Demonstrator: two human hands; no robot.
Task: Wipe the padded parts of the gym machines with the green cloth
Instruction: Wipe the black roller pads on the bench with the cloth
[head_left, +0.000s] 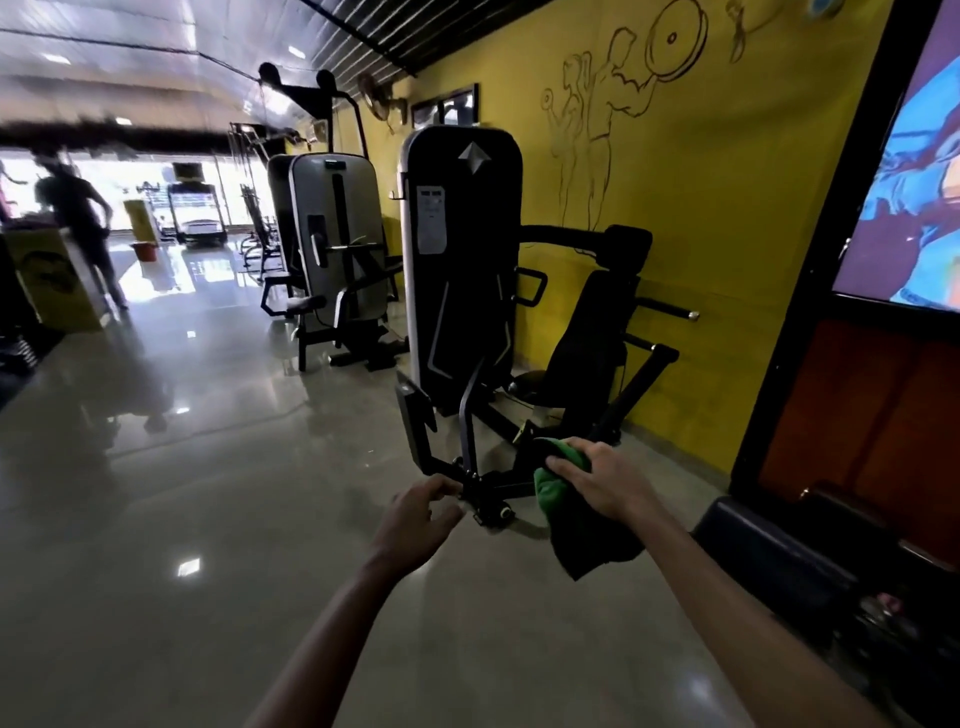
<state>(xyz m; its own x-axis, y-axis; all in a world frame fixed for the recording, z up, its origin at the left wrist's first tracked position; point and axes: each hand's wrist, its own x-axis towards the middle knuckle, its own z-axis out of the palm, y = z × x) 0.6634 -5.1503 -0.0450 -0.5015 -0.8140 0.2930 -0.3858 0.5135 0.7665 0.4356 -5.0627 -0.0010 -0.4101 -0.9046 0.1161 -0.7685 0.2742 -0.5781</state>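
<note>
My right hand (602, 480) grips the green cloth (566, 499), which hangs down in dark folds below my fingers. My left hand (415, 519) is held out beside it, fingers loosely curled and apart, holding nothing. Straight ahead stands a black weight machine (462, 260) with a black padded backrest (592, 332), a seat pad (530, 387) and a padded roller (626, 244) on top. Both hands hover in the air short of the machine's base frame (488, 493). A grey machine (337, 244) with a small seat stands farther back along the wall.
The yellow wall (701, 182) runs along the right. A dark padded bench (789, 556) sits at the lower right beside a dark door frame (810, 312). Glossy tiled floor (208, 467) stretches to the left. A person (83, 228) walks far left beside a yellow stand (57, 286).
</note>
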